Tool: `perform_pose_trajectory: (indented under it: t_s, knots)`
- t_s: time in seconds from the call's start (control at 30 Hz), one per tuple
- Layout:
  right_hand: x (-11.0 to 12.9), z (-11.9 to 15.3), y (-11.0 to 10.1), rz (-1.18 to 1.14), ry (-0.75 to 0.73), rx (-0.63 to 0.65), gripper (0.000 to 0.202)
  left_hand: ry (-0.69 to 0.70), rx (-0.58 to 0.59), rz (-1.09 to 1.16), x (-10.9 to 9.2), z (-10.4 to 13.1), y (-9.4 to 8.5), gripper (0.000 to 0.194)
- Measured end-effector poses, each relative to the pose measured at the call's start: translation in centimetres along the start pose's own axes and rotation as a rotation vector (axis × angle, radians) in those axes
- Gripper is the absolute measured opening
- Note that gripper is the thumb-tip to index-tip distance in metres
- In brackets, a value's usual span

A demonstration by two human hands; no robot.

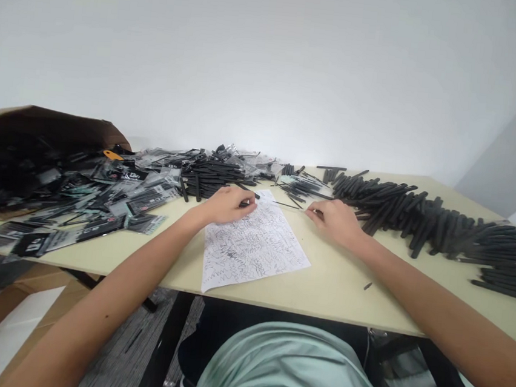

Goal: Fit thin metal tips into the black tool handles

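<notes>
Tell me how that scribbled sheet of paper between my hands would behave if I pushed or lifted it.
The scribbled sheet looks thin and flat, so it would probably flop when lifted by one edge. It likely slides easily on the smooth table. Its near corner overhangs the table edge, so a push toward you might tip it off.

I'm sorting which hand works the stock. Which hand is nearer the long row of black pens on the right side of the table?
Right. The right hand rests on the table just left of the pen row; the left hand sits farther off, at the scribbled paper.
</notes>
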State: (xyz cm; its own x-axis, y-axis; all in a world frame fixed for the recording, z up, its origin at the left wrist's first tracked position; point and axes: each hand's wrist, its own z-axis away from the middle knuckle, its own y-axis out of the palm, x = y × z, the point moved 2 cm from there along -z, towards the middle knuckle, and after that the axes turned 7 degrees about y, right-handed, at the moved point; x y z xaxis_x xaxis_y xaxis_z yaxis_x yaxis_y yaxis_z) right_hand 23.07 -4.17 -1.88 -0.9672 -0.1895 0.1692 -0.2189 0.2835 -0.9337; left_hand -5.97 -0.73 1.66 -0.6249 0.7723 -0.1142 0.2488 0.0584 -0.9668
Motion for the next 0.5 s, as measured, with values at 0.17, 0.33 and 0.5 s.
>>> perform_pose_trajectory:
  t_s: [0.17,0.33,0.5]
  knots:
    - [-0.6,-0.5,0.1,0.12,0.183,-0.025,0.031,-0.143,-0.095,-0.095,2.5,0.5,-0.5,0.024]
    - [-0.9,-0.9,0.7,0.244,0.221,0.008,0.035,-0.171,-0.131,-0.074,2.5,0.5,-0.7,0.03]
    - [-0.9,-1.1,0.8,0.255,0.215,0.022,0.034,-0.134,-0.195,-0.039,1.4,0.0,-0.6,0.019]
